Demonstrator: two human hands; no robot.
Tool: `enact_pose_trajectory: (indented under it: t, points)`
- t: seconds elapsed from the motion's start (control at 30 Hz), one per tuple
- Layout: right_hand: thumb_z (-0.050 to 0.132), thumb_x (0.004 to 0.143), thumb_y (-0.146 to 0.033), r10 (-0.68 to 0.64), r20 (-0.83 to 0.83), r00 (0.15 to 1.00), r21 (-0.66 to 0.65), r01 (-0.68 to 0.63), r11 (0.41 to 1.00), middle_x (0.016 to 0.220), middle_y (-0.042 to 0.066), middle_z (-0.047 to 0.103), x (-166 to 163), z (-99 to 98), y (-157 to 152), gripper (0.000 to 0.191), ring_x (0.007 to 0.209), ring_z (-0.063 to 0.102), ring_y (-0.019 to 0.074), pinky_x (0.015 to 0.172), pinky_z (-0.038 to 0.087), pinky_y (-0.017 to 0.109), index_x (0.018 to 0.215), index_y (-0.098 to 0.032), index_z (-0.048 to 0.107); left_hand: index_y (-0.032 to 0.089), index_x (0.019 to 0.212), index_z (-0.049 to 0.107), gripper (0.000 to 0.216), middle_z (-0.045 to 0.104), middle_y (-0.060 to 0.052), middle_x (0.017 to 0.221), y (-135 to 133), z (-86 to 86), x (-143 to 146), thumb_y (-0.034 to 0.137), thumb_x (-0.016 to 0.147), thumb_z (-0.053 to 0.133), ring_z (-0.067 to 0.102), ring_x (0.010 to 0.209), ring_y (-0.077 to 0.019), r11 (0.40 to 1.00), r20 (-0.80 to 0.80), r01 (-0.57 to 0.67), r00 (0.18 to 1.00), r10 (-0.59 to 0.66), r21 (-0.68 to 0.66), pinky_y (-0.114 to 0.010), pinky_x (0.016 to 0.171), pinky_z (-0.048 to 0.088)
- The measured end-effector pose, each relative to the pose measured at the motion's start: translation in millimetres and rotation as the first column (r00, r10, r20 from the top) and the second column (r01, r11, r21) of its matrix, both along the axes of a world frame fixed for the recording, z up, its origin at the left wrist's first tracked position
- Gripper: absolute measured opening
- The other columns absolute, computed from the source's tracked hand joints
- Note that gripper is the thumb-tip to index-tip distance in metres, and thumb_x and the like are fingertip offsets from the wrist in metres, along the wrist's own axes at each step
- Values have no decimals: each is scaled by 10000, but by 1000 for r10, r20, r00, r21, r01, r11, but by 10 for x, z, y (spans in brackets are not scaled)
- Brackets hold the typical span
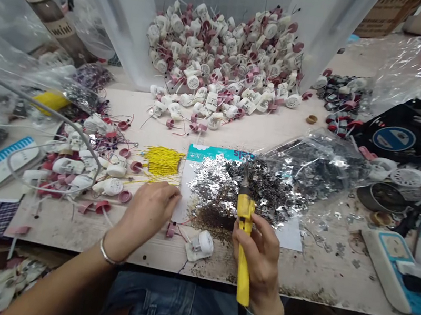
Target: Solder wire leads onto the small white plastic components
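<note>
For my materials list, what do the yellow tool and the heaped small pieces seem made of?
The yellow tool in the right hand: probably satin plastic outside, given its smooth, even colour. The heaped small pieces: likely shiny metal, from their silvery glints.

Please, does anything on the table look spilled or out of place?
Yes. Brown grit litters the tabletop near its front edge, and a few metal pieces lie right of the white sheet, apart from the main pile, as if spilled.
</note>
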State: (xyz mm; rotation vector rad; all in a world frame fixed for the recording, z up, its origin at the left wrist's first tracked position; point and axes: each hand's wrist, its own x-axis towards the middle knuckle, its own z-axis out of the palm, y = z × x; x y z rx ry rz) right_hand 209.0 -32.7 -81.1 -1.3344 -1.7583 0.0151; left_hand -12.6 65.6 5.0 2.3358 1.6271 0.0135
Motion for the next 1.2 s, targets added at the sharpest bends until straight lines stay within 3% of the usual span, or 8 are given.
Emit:
enact_pose_trajectory:
  t: [0.13, 0.27, 0.4, 0.6, 0.77, 0.83, 0.97, 1.2]
  points:
    - [573, 801, -10, -76, 15, 997, -13, 77, 997, 1456, 56, 311, 9, -35, 67, 500, 1278, 474, 258, 972, 543, 373, 1221, -281, 542, 164, 917, 695, 219, 695, -98, 915, 305, -109, -201, 242, 894, 492, 610, 892, -259, 988, -105, -36, 993, 52, 150, -388, 805, 425]
    - [533, 815, 1, -96, 39, 995, -51, 98, 994, 1438, 57, 338, 62, -1, 117, 504, 1279, 469, 245, 920, 571, 343, 1223, -295, 540, 197, 830, 688, 206, 694, -82, 906, 435, -168, -243, 237, 880, 492, 585, 908, -273, 992, -191, 9, 981, 16, 128, -412, 796, 386]
    - [601, 780, -13, -33, -83, 996, 47, 37, 998, 1377, 60, 403, -81, 50, 52, 400, 1178, 553, 205, 857, 594, 283, 1104, -248, 601, 184, 864, 644, 202, 686, -91, 943, 430, -155, -225, 217, 900, 449, 570, 944, -269, 978, -163, -16, 985, 50, 208, -405, 822, 364]
    - [604, 782, -14, 69, -121, 990, -39, -74, 996, 1345, 75, 432, -216, 39, 52, 349, 1168, 564, 205, 850, 596, 275, 1071, -211, 614, 167, 1025, 620, 254, 689, -96, 928, 374, -159, -285, 146, 915, 392, 597, 892, -246, 974, -146, 52, 989, -19, 222, -389, 855, 367]
    - [645, 743, 4, -100, -181, 978, 63, 113, 992, 1338, 63, 490, -160, 230, -96, 313, 1100, 619, 219, 828, 610, 305, 985, -194, 654, 130, 962, 637, 262, 681, -116, 917, 246, -27, -260, 153, 928, 379, 609, 849, -254, 970, -117, -41, 991, 70, 239, -412, 864, 381]
    - [663, 733, -1, -194, -277, 941, 59, 218, 974, 1266, 56, 561, -173, 333, -185, 264, 1026, 654, 200, 768, 620, 296, 917, -190, 647, 141, 970, 636, 220, 689, -94, 938, 178, 0, -145, 167, 925, 421, 611, 867, -229, 988, 29, -30, 999, 26, 152, -377, 856, 397]
    - [692, 714, -23, -209, -303, 930, 53, 235, 971, 1130, 64, 651, -165, 411, -385, 405, 1011, 663, 222, 725, 626, 336, 1072, -195, 618, 196, 943, 664, 197, 694, -36, 925, 31, -43, 169, 140, 908, 478, 606, 857, -183, 971, 170, 215, 966, -196, -102, -338, 833, 387]
    - [701, 689, 16, -250, -262, 932, 54, 273, 961, 1167, 86, 647, -122, 285, -578, 500, 1001, 674, 227, 714, 628, 317, 1140, -186, 617, 193, 920, 682, 167, 661, -61, 957, -72, -65, 523, 331, 882, 596, 547, 974, -236, 938, 162, 333, 935, -315, -95, -392, 867, 303]
